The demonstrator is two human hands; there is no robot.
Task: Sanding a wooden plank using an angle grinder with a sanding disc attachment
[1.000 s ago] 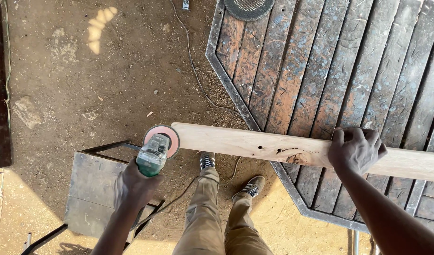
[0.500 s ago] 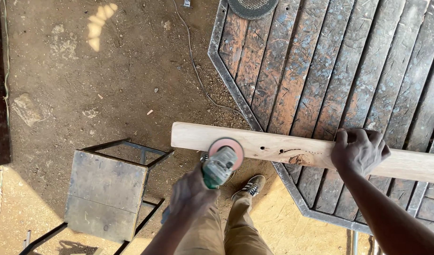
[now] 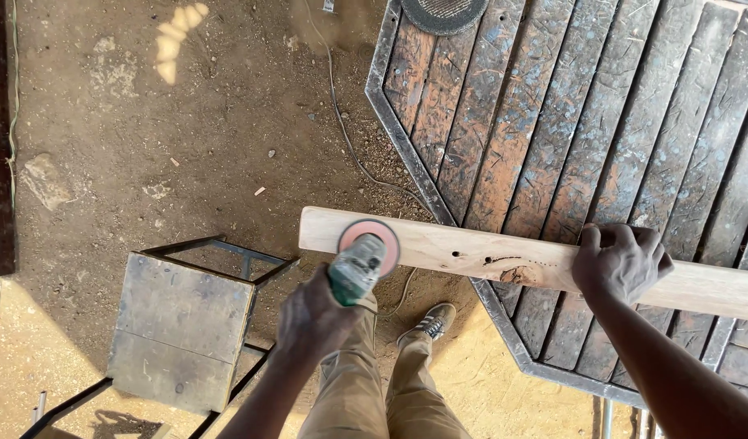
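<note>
Plank (image 3: 488, 258): a long, pale strip of planed wood with a squared end, a few small dark holes and a brown knot streak, lying across the edge of an octagonal table (image 3: 553, 122) and jutting past it over the dirt floor (image 3: 187, 122). Its far stretch runs under the right hand (image 3: 622, 262), whose fingers (image 3: 614, 237) curl over the top edge, pressed close together and clamped on the wood. Just left of those fingers sits the knot; further left, near the free end, a grinder (image 3: 359, 262) presses its round pinkish sanding disc flat to the plank's face. The left hand (image 3: 317, 313) wraps the grinder's green and grey body, fingers closed tight around it, knuckles up. A thin cable (image 3: 341, 122) snakes across the ground beyond the plank.

The table top is made of worn slats, streaked blue-grey and rust-orange, framed in dull metal. A round dark mesh disc (image 3: 444, 12) lies at its far rim. Left of the grinder hand stands a square stool (image 3: 183, 329) with a scuffed grey top and thin black metal legs. Below the hands show tan trousers (image 3: 390, 390) and a brown shoe (image 3: 429, 321) on sandy, pebbled earth.
</note>
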